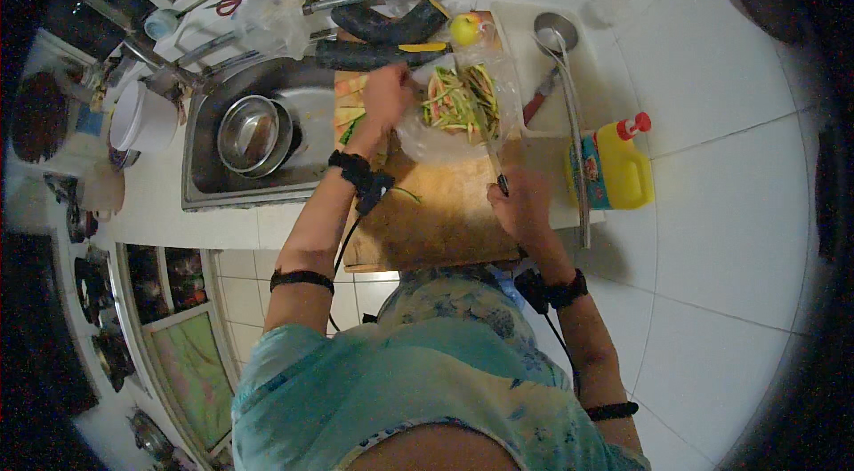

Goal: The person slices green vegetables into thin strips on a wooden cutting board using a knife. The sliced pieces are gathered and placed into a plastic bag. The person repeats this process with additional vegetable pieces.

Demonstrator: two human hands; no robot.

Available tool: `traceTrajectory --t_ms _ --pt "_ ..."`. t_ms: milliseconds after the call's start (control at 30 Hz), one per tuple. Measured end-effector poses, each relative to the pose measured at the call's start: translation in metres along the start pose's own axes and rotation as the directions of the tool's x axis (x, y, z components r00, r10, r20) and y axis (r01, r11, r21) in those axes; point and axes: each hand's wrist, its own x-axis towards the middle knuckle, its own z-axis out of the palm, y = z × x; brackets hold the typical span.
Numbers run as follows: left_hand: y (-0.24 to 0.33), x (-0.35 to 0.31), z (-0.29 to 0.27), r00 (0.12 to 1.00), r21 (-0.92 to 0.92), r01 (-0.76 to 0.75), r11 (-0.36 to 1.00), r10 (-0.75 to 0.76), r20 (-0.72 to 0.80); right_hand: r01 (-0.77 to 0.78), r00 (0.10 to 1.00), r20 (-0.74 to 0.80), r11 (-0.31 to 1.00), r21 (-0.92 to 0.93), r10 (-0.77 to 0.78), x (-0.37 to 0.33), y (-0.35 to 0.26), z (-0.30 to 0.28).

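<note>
A wooden cutting board (445,213) lies across the counter beside the sink. At its far end sits a clear plastic bag (436,137) with a heap of green and orange vegetable strips (458,102) on it. My left hand (389,96) rests at the left edge of that heap, fingers curled over some strips. My right hand (523,207) grips the handle of a knife (491,146), whose blade points away toward the strips.
Left of the board, a steel sink (205,169) holds nested metal bowls (253,133). A yellow bottle with a red cap (618,170) stands at the right. Two dark long vegetables (382,40), a yellow-green apple (465,28) and a ladle (556,35) lie behind the board.
</note>
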Motion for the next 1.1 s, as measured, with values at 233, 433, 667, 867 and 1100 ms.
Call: traceTrajectory --t_ms 233,433,667,867,1100 --pt "0.026 0.018 -0.043 0.986 0.102 0.039 0.994 -0.022 -0.166 0.044 0.991 0.12 0.99 0.133 -0.06 -0.005 -0.005 0.002" --pt "0.07 -0.018 -0.032 0.862 -0.058 -0.504 0.862 0.497 -0.105 -0.446 0.885 0.397 0.686 0.575 0.243 0.017 -0.004 -0.023" --pt "0.086 -0.048 -0.018 0.774 0.086 -0.631 0.771 0.616 0.147 -0.588 0.806 0.492 0.354 0.727 0.328 0.023 -0.01 -0.043" --pt "0.046 -0.045 -0.006 0.851 0.366 -0.521 0.771 0.44 0.286 -0.652 0.756 0.554 0.472 0.593 0.348 0.024 -0.004 -0.06" --pt "0.068 -0.035 0.002 0.815 0.138 -0.573 0.808 0.543 0.203 -0.601 0.795 0.491 0.567 0.563 0.355 0.022 -0.004 -0.057"
